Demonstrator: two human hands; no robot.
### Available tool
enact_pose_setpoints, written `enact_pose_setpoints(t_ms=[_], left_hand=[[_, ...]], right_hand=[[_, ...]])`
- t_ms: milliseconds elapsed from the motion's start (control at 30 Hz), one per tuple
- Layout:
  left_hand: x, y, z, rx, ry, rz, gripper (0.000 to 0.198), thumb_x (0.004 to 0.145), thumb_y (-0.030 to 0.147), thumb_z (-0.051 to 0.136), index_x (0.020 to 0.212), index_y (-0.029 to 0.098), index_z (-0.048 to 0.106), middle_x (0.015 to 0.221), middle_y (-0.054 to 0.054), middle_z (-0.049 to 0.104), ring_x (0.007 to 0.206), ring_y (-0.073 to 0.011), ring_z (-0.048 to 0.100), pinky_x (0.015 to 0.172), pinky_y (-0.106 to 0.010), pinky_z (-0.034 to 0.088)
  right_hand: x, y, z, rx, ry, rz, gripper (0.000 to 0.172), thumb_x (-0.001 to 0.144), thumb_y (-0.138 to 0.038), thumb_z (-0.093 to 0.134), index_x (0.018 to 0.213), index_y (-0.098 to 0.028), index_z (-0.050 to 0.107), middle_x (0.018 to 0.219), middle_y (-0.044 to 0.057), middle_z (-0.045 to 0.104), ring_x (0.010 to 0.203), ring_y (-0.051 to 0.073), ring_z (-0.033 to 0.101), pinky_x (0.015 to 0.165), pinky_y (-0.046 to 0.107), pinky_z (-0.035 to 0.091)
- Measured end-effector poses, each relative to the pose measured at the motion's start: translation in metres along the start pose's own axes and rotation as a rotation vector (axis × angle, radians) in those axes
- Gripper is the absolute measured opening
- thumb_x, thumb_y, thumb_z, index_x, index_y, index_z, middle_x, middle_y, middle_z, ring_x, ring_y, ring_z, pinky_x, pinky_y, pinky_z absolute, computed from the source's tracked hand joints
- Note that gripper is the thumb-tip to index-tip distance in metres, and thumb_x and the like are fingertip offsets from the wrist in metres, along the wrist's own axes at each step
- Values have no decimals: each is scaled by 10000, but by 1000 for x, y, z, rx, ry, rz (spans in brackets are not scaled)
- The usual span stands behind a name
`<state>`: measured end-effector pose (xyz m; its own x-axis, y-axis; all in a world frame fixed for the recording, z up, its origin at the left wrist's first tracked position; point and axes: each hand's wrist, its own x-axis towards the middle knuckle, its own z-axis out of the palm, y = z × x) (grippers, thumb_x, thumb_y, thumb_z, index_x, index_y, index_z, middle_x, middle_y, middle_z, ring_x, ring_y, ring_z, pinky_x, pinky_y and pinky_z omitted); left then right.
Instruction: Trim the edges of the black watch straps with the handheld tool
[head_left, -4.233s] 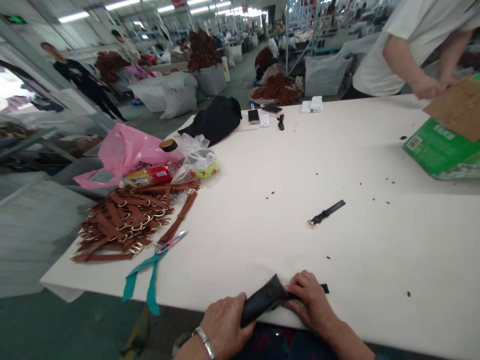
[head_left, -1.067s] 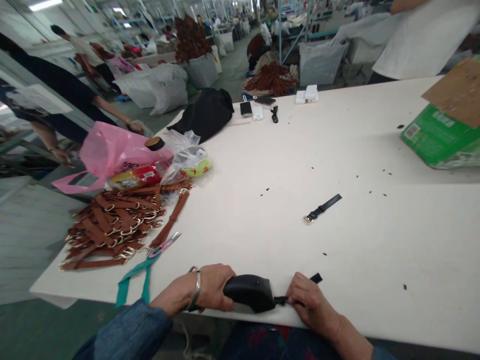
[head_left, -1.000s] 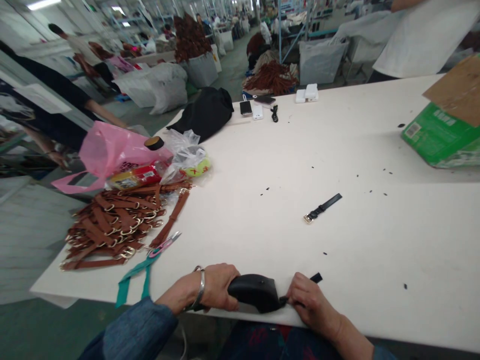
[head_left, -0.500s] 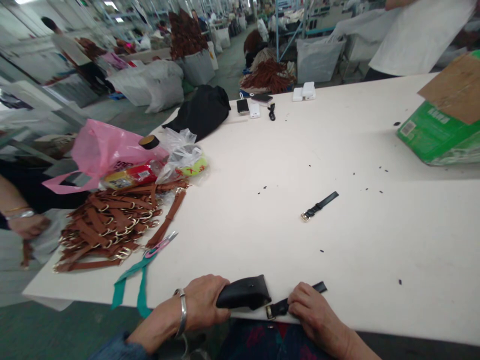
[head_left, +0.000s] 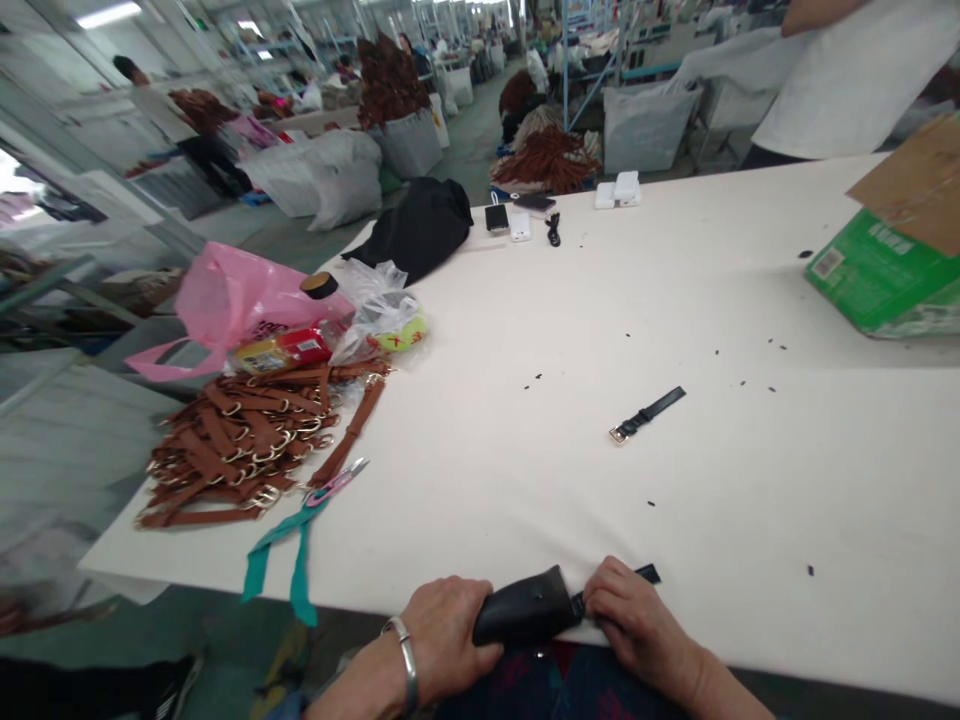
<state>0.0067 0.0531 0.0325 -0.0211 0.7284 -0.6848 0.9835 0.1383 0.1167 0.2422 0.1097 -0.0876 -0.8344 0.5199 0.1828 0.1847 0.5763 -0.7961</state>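
Note:
At the table's front edge my left hand (head_left: 448,632), with a silver bangle at the wrist, is wrapped round a black leather-like piece (head_left: 525,607). Just right of it, the fingers of my right hand (head_left: 626,610) are closed on a short black strap (head_left: 648,574), whose end sticks out past them. The black piece covers the strap's buckle end. Farther up the table lies a second black strap (head_left: 654,411) with a gold-coloured buckle.
Brown straps with metal rings (head_left: 240,440) are heaped at the left, beside scissors (head_left: 337,484) with teal cloth, a pink bag (head_left: 232,300) and a black bag (head_left: 427,225). A green box (head_left: 885,275) stands right. A person in white (head_left: 840,90) is behind the table.
My left hand and the black piece have moved right, over the strap's buckle. The hand of a person at the far left has drawn back from the brown straps. The view has shifted slightly.

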Motion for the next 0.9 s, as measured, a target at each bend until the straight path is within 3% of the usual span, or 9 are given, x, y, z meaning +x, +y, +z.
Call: enact_pose_setpoints(t_ms=[267, 400, 500, 633, 800, 900], left_hand=[[7, 6, 19, -108, 139, -93, 294, 672, 399, 469, 919, 261, 552, 858, -48, 646, 810, -226, 581, 695, -318, 435], [0, -4, 21, -129, 163, -149, 312, 663, 407, 490, 924, 252, 559, 858, -46, 650, 832, -237, 579, 713, -328, 428], [-11, -17, 24, -190, 169, -240, 464, 672, 457, 484, 1071, 223, 524, 968, -71, 633, 932, -241, 555, 811, -342, 405], [-30, -31, 30, -257, 218, -366, 546, 665, 477, 486, 1132, 193, 496, 1028, -82, 612, 979, -231, 532, 866, -340, 376], [-53, -36, 40, -309, 327, -490, 484, 618, 452, 539, 1048, 229, 540, 940, -51, 627, 913, -223, 546, 823, -337, 385], [-68, -39, 48, -350, 388, -570, 422, 594, 425, 565, 983, 261, 560, 895, -22, 631, 882, -217, 548, 790, -330, 389]], right_hand=[[6, -5, 3, -41, 126, 30, 132, 773, -68, 430, 816, -187, 467, 866, 63, 533, 823, 184, 462, 697, 333, 415], [7, -1, -3, -112, 130, 43, 104, 786, -103, 450, 808, -191, 501, 764, 43, 552, 760, 174, 486, 650, 303, 416], [11, 5, -28, -134, 202, 126, 84, 804, -177, 459, 794, -196, 540, 724, 33, 567, 718, 162, 510, 631, 286, 426], [22, 29, -81, -136, 303, 263, 163, 807, -316, 465, 807, -208, 586, 778, 42, 613, 746, 173, 557, 675, 293, 459], [38, 89, -130, -183, 348, 423, 308, 712, -494, 521, 853, -237, 616, 900, 37, 647, 798, 213, 597, 732, 325, 477], [41, 123, -144, -367, 419, 528, 328, 674, -532, 506, 841, -282, 636, 871, 31, 657, 753, 263, 609, 618, 370, 477]])
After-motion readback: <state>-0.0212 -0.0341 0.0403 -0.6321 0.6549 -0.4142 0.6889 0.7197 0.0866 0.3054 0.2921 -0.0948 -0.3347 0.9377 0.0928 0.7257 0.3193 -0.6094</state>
